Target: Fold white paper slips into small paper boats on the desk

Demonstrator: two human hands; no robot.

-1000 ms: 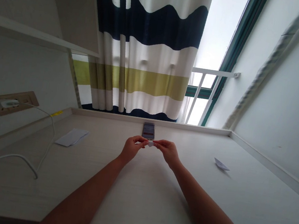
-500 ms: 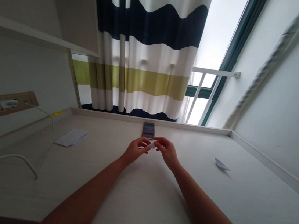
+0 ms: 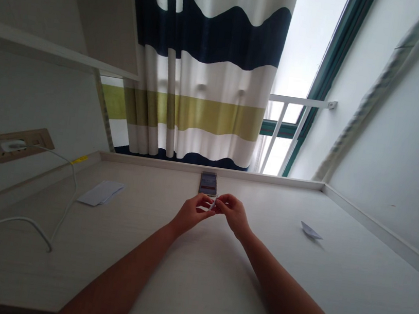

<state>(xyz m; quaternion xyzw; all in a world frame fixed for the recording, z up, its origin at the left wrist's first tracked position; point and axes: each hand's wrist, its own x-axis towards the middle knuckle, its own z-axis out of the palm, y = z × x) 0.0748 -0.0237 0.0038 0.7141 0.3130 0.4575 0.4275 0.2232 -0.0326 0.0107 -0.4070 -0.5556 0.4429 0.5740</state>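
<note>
My left hand (image 3: 190, 213) and my right hand (image 3: 233, 214) are raised together over the middle of the desk. Between their fingertips they pinch a small piece of folded white paper (image 3: 213, 203), which is mostly hidden by my fingers. Just beyond my hands, a smartphone (image 3: 208, 183) lies on the desk with its screen lit, not touching either hand. A small folded white paper boat (image 3: 311, 230) sits far off to the right of my right hand.
A few white paper sheets (image 3: 101, 192) lie left of my left hand. A white cable (image 3: 43, 227) runs across the left of the desk (image 3: 192, 279) to a wall socket panel (image 3: 19, 146). A striped curtain (image 3: 201, 73) hangs beyond the desk's far edge.
My hands have drawn closer, and the small paper now stands more edge-on between my fingertips. The phone, paper boat and sheets have not moved.
</note>
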